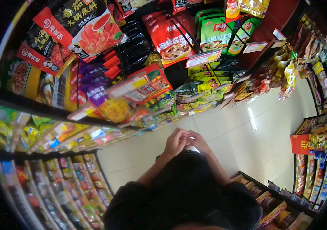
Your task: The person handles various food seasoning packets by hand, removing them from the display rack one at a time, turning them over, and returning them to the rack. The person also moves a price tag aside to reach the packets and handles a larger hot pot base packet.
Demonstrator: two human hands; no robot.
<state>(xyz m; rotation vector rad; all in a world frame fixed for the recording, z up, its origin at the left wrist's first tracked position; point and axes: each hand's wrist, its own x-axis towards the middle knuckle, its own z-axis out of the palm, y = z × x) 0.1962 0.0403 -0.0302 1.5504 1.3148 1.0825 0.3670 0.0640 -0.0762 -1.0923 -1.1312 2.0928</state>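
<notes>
Both hands meet in front of the person's dark-clothed body, over the pale tiled floor. My left hand (177,142) has its fingers curled inward and touches the other hand. My right hand (197,141) is also closed, its fingers bent against the left. A small white thing shows between and just below the hands, too small to name. Above the hands hang food packets, among them a red packet (170,38) and a green packet (215,34) on hooks with price tags.
A shelf of packets (83,176) runs along the lower left. Hanging goods (286,73) stick out at the upper right. A low shelf (274,207) stands at the lower right, and a red sign (301,144) at the far right. Pale floor tiles (232,138) lie between.
</notes>
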